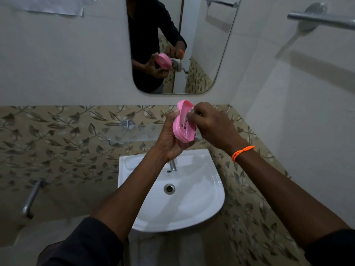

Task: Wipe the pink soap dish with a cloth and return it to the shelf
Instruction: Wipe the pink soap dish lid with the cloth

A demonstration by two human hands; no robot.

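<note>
My left hand [170, 139] holds the pink soap dish [182, 129] up in front of me, tilted on its side with its slotted inside facing right. My right hand [211, 124], with an orange band on its wrist, is closed on a small pale cloth [190, 112] and presses it into the upper inside of the dish. Most of the cloth is hidden under my fingers. Behind and just below my hands, a clear glass shelf [132, 134] on metal brackets runs along the patterned wall.
A white washbasin [201, 198] with a tap [172, 165] sits directly below my hands. A mirror [201, 45] hangs above and reflects the hands and dish. A metal towel bar [322, 19] is on the right wall, and a wall tap [31, 198] juts out at lower left.
</note>
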